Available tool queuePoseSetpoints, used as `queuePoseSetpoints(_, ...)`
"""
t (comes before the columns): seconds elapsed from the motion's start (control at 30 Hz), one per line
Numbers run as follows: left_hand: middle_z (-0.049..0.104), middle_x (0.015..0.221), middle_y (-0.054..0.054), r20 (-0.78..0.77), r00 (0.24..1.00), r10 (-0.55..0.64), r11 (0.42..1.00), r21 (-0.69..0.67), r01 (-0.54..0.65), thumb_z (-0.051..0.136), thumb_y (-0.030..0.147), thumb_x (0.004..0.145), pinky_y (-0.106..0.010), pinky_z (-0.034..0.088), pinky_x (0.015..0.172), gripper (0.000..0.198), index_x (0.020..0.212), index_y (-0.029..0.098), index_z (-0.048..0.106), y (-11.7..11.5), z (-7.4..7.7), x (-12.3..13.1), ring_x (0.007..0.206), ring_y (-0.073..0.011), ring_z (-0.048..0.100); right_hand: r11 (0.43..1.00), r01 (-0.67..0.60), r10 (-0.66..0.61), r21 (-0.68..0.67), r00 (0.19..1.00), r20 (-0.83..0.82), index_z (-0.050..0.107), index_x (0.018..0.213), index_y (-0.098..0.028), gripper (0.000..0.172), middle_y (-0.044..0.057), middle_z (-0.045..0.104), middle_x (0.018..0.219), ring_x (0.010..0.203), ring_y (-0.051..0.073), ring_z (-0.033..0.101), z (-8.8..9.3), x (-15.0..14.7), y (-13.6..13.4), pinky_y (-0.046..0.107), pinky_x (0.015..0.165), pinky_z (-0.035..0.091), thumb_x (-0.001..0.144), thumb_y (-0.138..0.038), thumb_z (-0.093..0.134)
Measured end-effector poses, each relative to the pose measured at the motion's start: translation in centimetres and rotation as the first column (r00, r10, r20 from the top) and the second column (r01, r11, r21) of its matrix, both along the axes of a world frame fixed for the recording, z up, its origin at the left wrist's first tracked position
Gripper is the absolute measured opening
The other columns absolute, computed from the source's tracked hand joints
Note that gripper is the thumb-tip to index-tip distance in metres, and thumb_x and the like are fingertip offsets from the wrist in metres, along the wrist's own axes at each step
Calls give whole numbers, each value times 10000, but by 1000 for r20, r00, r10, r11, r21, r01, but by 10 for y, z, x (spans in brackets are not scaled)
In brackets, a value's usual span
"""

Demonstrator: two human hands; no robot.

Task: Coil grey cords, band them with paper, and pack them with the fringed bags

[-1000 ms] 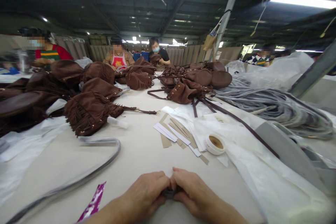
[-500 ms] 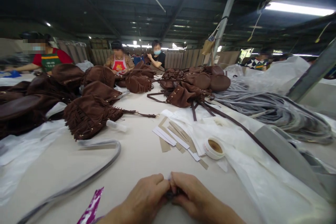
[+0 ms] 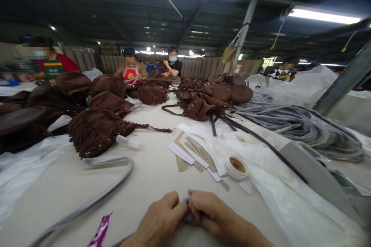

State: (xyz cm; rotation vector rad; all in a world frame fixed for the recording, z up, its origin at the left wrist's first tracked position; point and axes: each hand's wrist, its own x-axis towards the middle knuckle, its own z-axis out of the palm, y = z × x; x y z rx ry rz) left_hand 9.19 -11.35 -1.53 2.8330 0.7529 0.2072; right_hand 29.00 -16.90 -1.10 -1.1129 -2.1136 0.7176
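At the near edge of the table, my left hand [image 3: 164, 216] and my right hand [image 3: 213, 210] are closed together, fingertips almost touching. Between them they pinch a small grey, shiny piece [image 3: 187, 218], which looks like the end of a plastic-wrapped grey strap; most of it is hidden by the fingers. A length of the plastic-wrapped grey strap [image 3: 114, 185] curves over the table to the left. Close to my left forearm lies a purple and white wrapper strip [image 3: 100, 231]. Beyond my hands are white and tan card strips [image 3: 197, 154] and a roll of tape [image 3: 236, 167].
Brown fringed bags [image 3: 100, 129] are heaped on the left, with more brown bags [image 3: 203, 106] at the back centre. A bundle of grey straps [image 3: 301, 127] and clear plastic sheeting [image 3: 307, 83] lie to the right. Several co-workers are across the table.
Both hands stay near the same spot; the fingers have shifted slightly apart, and more of the grey piece shows between them. The view has moved a little.
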Motion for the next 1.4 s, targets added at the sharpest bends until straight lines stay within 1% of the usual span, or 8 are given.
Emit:
queuePoseSetpoints(0.17,582,917,-22,9,978,-209,964,172,204,641,125,861,-275,465,666,130,926,204,560,11,3,2,802,-190,538,997,-58,55,43,996,74,387,689,-227,162,-32,486,671,696,149,496,8,8,8,332,903,406,761,-85,418)
queuePoseSetpoints(0.3,587,931,-54,110,994,-17,994,106,5,629,51,799,-333,488,721,181,910,177,560,-3,-17,17,845,-226,530,991,114,-128,74,964,232,454,781,-222,124,34,584,807,756,194,510,-2,2,0,296,693,402,756,-102,437)
queuePoseSetpoints(0.47,583,924,-42,162,977,137,990,-2,-139,570,51,858,-294,474,720,148,912,189,579,-10,-24,18,841,-200,540,955,296,-280,-5,910,307,493,847,-216,160,43,613,848,788,214,535,-6,-10,-8,316,700,381,759,-84,465)
queuePoseSetpoints(0.7,590,859,21,-39,985,-165,975,144,169,646,190,900,-235,431,615,207,1076,249,555,20,1,-3,734,-157,541,979,58,-58,-198,998,4,468,780,-219,226,-31,533,814,769,156,514,5,9,14,297,797,420,678,-53,584)
queuePoseSetpoints(0.83,616,888,-30,-135,957,-257,925,254,284,572,178,936,-281,477,631,72,1007,175,567,22,5,8,769,-199,553,988,33,-20,-148,996,89,473,778,-220,166,-21,529,788,799,181,514,8,12,16,332,824,413,720,-94,564)
queuePoseSetpoints(1.03,627,986,-72,-19,999,-48,997,61,49,560,82,889,-315,516,733,151,1016,164,565,-1,-5,15,859,-223,574,925,359,-299,-127,892,340,511,964,-210,287,52,618,907,846,230,537,15,-14,-5,334,756,391,715,-72,545)
queuePoseSetpoints(1.27,646,942,-6,94,969,-227,953,-182,241,555,44,864,-227,468,748,199,991,197,559,23,16,4,841,-162,594,955,87,-82,-283,996,29,524,887,-215,284,-37,582,824,766,147,528,15,9,8,243,685,384,670,-58,618)
queuePoseSetpoints(1.4,647,950,-13,71,970,-231,943,-229,241,556,50,861,-225,456,769,210,1012,195,560,27,20,8,857,-164,602,945,54,-65,-321,998,-24,540,925,-214,310,-48,583,823,746,131,524,15,18,13,227,672,391,678,-49,628)
